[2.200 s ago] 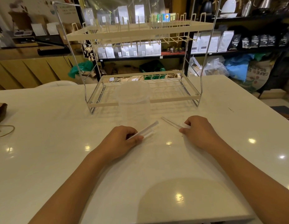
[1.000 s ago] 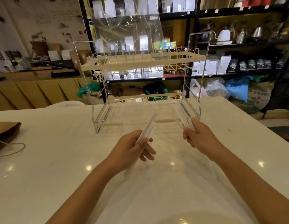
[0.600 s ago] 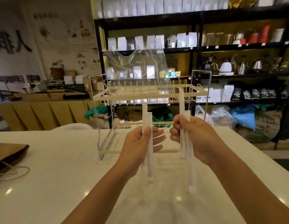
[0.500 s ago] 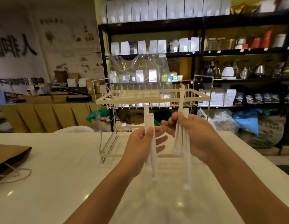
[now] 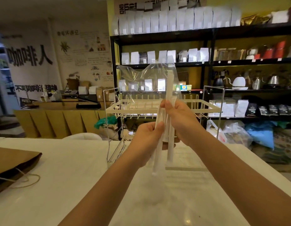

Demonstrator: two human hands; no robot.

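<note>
White strips, cream rack

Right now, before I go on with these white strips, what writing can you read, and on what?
"咖啡人": large black characters on the left wall.
"不叫咖啡?精神": smaller line lower on that wall; the character marked ? is blurred.
Too blurred or small to read: the poster heading, the sign above the shelves, the bag labels.
No print visible on the white strips or the clear bag.
</note>
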